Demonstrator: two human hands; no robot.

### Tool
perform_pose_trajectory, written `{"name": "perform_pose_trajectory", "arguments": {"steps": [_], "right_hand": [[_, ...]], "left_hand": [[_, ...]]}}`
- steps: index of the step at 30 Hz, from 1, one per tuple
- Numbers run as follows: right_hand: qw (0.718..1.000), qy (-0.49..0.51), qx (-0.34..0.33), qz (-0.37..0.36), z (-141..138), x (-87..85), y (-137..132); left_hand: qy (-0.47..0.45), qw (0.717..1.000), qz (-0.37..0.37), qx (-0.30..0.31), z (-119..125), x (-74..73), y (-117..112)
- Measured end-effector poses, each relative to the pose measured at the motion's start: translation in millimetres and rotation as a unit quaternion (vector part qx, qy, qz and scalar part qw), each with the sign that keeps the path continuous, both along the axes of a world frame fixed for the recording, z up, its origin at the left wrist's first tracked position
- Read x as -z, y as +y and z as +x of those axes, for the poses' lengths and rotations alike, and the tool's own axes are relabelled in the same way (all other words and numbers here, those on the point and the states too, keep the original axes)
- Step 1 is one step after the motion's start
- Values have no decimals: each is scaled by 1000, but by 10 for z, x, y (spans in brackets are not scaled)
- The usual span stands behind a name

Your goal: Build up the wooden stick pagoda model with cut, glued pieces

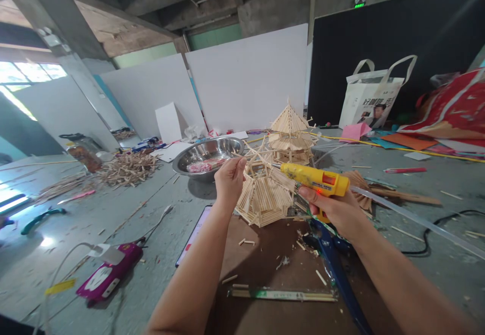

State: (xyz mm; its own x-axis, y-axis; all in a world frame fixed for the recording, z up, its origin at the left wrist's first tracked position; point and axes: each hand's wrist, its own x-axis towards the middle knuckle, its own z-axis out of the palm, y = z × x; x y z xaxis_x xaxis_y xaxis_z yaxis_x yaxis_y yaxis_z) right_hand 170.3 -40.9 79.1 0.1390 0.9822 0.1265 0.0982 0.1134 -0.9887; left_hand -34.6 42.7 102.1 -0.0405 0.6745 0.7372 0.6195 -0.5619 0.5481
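The right hand [339,213] curls its fingers round a yellow plastic glue gun [314,179] beside the hexagonal pale-wood stick model [265,198] at the flat brown board [261,320]'s far end. The left hand [229,181] pinches its fingers closed; what they hold is unclear.

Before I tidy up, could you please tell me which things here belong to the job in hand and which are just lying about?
Likely the job's:
yellow glue gun in the right hand
nearer stick model
stick packet

Seemingly lying about:
steel bowl
tote bag
pink paper
phone
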Motion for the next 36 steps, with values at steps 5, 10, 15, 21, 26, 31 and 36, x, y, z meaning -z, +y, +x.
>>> {"name": "perform_pose_trajectory", "arguments": {"steps": [5, 10, 15, 21, 26, 31, 36], "right_hand": [[1000, -2, 0, 5, -4, 22, 14], [1000, -1, -2, 5, 8, 44, 31], [1000, -4, -3, 1, 4, 18, 23], [1000, -7, 4, -6, 2, 34, 35], [1000, -9, 0, -3, 4, 30, 28], [1000, -2, -1, -3, -2, 9, 22], [1000, -13, -3, -6, -1, 7, 17]], "left_hand": [[-22, 999, -20, 27, 26, -3, 4], [-29, 999, -21, 30, 33, 1, 12], [-38, 999, -17, 35, 37, 15, 21], [-51, 998, -20, 37, 30, 50, 53], [-46, 998, -22, 36, 20, 49, 57], [-44, 998, -21, 38, 18, 32, 43], [-43, 998, -19, 36, 12, 30, 40]]}}
